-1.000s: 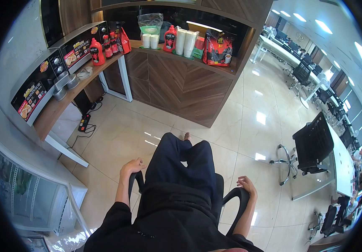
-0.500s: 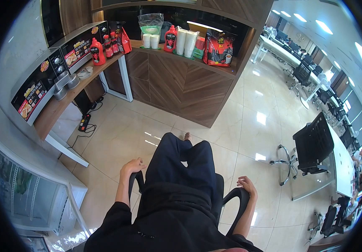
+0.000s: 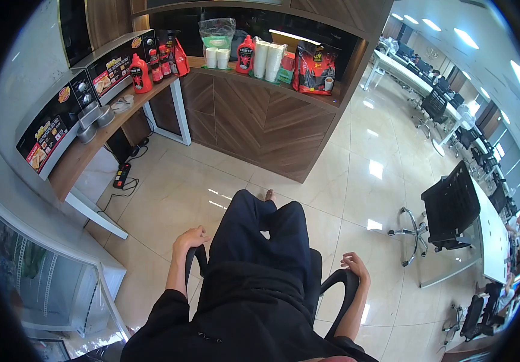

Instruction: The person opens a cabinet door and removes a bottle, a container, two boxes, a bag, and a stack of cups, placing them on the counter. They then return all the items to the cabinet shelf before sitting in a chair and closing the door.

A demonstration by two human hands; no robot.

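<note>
My left hand [image 3: 192, 238] rests over the front end of the chair's left armrest [image 3: 199, 262], its fingers pointing right and loosely apart, holding nothing. On the other side, my right hand [image 3: 355, 265] lies at the front of the right armrest [image 3: 347, 286], fingers slightly curled and spread, with nothing in them. Between the hands are my legs in dark trousers [image 3: 260, 235], and a bare foot [image 3: 270, 195] shows on the tiled floor.
A wooden counter [image 3: 260, 127] ahead bears red bottles, paper cups and a red bag [image 3: 314, 72]. At left are two ovens [image 3: 49, 136] on a shelf, a power strip [image 3: 122, 175] and a glass-door fridge [image 3: 37, 271]. Office chairs [image 3: 450, 205], desks and people stand at right.
</note>
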